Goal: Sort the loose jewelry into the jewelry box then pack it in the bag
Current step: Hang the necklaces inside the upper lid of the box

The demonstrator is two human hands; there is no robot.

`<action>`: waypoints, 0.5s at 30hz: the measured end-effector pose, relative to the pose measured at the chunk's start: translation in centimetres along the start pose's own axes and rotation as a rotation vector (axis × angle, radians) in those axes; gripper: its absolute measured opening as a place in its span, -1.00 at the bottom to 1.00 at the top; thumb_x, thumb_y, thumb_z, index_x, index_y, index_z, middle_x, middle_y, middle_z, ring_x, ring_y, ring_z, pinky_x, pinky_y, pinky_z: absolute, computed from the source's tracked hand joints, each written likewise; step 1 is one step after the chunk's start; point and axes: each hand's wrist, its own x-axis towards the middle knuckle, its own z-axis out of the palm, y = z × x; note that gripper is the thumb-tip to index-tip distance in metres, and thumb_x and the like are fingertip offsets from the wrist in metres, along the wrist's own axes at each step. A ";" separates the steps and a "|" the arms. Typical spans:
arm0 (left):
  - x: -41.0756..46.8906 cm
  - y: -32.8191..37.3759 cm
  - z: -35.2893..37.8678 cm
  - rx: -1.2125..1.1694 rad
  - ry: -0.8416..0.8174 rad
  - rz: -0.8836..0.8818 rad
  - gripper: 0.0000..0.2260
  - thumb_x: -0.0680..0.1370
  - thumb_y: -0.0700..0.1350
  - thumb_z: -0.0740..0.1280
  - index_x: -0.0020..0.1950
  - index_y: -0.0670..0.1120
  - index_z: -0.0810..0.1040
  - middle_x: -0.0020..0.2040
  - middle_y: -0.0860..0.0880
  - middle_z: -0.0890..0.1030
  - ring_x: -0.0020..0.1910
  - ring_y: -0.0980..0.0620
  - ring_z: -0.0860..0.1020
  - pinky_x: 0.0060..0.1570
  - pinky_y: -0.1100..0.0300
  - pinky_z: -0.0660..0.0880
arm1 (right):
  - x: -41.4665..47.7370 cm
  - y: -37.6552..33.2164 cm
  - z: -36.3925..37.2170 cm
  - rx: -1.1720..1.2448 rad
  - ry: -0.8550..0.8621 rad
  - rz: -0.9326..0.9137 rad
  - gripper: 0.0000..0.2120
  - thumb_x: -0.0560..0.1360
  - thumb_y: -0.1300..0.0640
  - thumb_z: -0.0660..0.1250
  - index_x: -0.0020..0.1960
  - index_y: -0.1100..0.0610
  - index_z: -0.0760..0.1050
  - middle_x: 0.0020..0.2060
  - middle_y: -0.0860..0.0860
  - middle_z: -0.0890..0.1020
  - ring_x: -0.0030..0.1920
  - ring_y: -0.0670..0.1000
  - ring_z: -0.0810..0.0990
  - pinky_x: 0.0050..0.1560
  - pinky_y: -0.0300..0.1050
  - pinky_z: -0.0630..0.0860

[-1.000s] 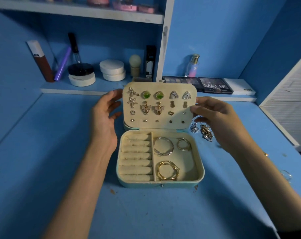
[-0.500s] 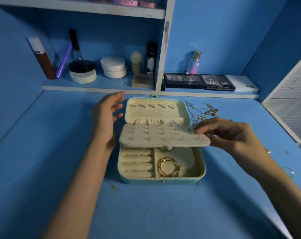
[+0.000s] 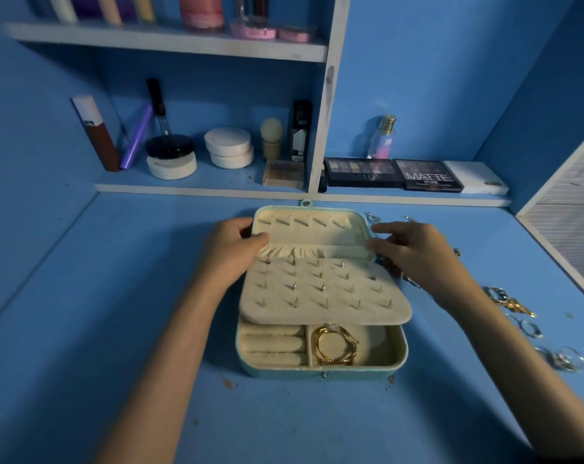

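The left hand (image 3: 230, 252) pinches the lid's (image 3: 317, 229) left edge, the right hand (image 3: 418, 256) grips its right edge, jewelry box (image 3: 317, 371) open mid-frame on the table (image 3: 83, 329), loose rings (image 3: 565, 358) at lower right.

Blue tabletop (image 3: 83, 329), scuffed, w/ small brown specks near the front. Mint jewelry box (image 3: 320, 371) sits open abt mid-table. Loose on the top to its right: silver rings (image 3: 567, 360) nearest the front, a single ring (image 3: 530, 328) behind, then a gold piece (image 3: 518, 308) (too blurred to name) & a dark-banded ring (image 3: 496, 293). Thin chains (image 3: 372, 217) lie just beside the box's back-right corner. Back edge meets a low shelf (image 3: 200, 188).
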 end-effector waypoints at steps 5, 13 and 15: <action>0.2 -0.4 0.2 -0.180 0.083 0.021 -0.58 0.50 -0.30 0.35 0.35 -0.10 0.46 -0.02 0.09 0.57 -0.20 0.33 0.44 -0.29 0.45 0.39 | -0.3 0.2 0.4 -0.008 0.054 -0.054 -0.63 0.45 0.22 0.41 0.25 0.15 0.52 -0.29 0.02 0.67 -0.33 0.04 0.61 -0.37 -0.45 0.47; -0.1 -0.5 0.6 -0.578 0.047 -0.018 -0.78 0.54 -0.23 0.32 0.17 -0.12 0.59 -0.03 -0.05 0.69 -0.07 0.03 0.65 -0.07 0.15 0.59 | 0.1 0.1 -1.3 0.132 -0.029 -0.088 -0.79 0.45 0.24 0.40 0.07 0.08 0.55 -0.29 0.08 0.66 -0.31 0.16 0.62 -0.22 0.00 0.56; -0.1 -0.3 0.7 -0.679 0.012 -0.036 -0.83 0.56 -0.26 0.27 0.07 -0.09 0.60 -0.13 -0.02 0.70 -0.16 0.06 0.66 -0.17 0.19 0.61 | 0.9 0.3 -2.6 0.121 -0.023 -0.089 -0.85 0.48 0.25 0.36 0.03 0.10 0.58 -0.29 0.10 0.65 -0.28 0.14 0.61 -0.16 0.00 0.56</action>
